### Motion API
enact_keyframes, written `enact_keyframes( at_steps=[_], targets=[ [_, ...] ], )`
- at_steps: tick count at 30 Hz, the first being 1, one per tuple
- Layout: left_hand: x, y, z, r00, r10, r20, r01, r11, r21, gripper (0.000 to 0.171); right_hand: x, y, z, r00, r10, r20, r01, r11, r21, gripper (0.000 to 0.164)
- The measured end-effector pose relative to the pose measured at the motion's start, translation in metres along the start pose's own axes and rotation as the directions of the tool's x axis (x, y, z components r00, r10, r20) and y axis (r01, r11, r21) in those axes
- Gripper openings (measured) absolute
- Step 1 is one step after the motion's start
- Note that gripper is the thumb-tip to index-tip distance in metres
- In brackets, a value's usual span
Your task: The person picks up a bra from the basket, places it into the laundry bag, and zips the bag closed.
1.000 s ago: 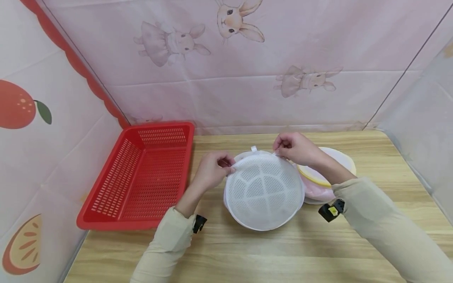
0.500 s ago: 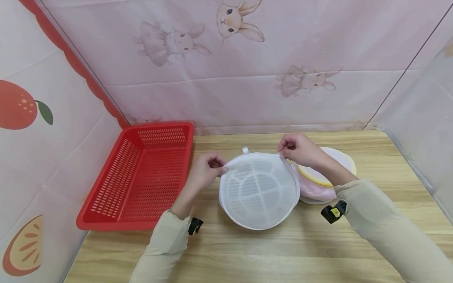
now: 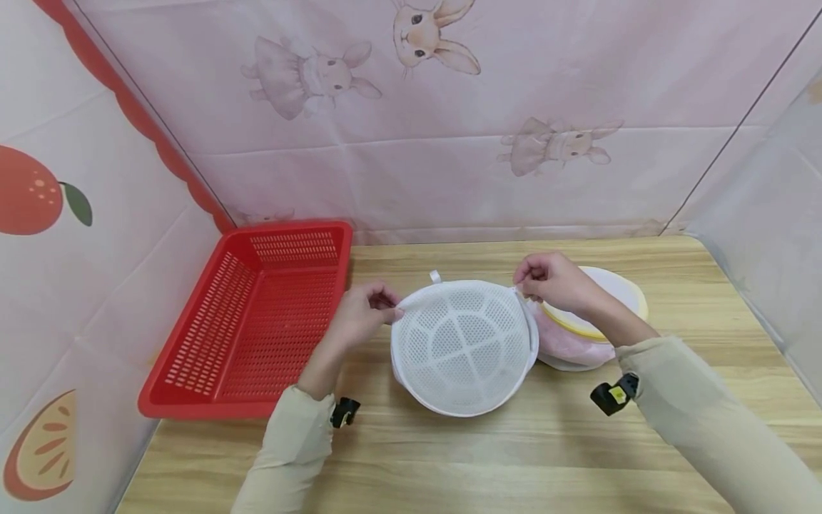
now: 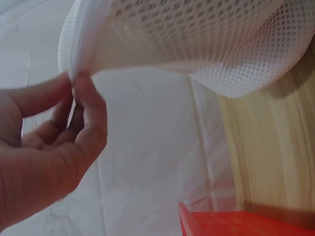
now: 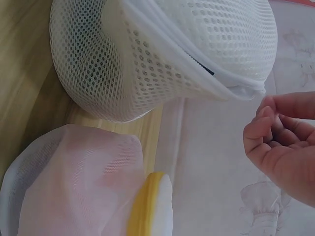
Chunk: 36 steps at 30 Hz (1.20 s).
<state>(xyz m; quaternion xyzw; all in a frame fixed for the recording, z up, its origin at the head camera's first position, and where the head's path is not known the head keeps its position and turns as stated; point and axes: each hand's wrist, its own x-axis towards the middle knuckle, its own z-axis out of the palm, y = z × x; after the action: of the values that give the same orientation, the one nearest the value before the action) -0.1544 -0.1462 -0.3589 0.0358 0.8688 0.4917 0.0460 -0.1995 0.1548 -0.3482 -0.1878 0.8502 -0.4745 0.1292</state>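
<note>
A round white mesh laundry bag (image 3: 465, 350) stands over the table, held by its edge from both sides. Thumb and fingers of my left hand (image 3: 359, 314) pinch the left upper rim, seen close in the left wrist view. At the right end of the seam, my right hand (image 3: 555, 282) pinches the bag at its zipper (image 5: 199, 64). The pull itself is hidden by the fingertips. A dark slit shows between the zipper's edges in the right wrist view. From the far rim sticks up a small white tab (image 3: 435, 277).
To the left stands a red perforated plastic basket (image 3: 340, 300). Right of the bag, partly behind my right forearm, lies a pink mesh bag (image 3: 568, 339) with a yellow-edged white round top (image 3: 616, 285). A rabbit-print wall covering (image 3: 437, 185) rises behind the wooden table (image 3: 462, 464).
The bag and my left hand have shifted left. My right hand has moved right and slightly toward me, along the bag's rim. The basket and the pink bag stay put.
</note>
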Motion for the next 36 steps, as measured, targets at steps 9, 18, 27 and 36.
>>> enact_keyframes(
  at_steps=[9,18,27,36],
  targets=[
    [0.007,-0.001,-0.004,0.979,0.027,0.2,-0.015,0.998,-0.059,0.017,-0.002,-0.005,0.0,0.999,-0.035,-0.003,0.035,0.999,-0.001,0.006],
    [0.026,0.003,0.003,0.974,-0.091,0.209,0.114,0.989,-0.099,0.025,-0.001,-0.003,-0.001,0.999,-0.053,0.006,0.053,0.998,-0.016,0.007],
    [0.039,0.017,0.001,0.951,-0.069,0.302,0.094,0.993,-0.07,0.021,0.0,-0.006,-0.002,0.998,-0.068,0.011,0.069,0.997,-0.033,0.007],
    [0.043,0.023,-0.001,0.914,-0.099,0.393,0.165,0.977,-0.137,0.019,0.003,-0.01,-0.002,0.996,-0.084,-0.008,0.084,0.996,-0.035,0.006]
  ],
)
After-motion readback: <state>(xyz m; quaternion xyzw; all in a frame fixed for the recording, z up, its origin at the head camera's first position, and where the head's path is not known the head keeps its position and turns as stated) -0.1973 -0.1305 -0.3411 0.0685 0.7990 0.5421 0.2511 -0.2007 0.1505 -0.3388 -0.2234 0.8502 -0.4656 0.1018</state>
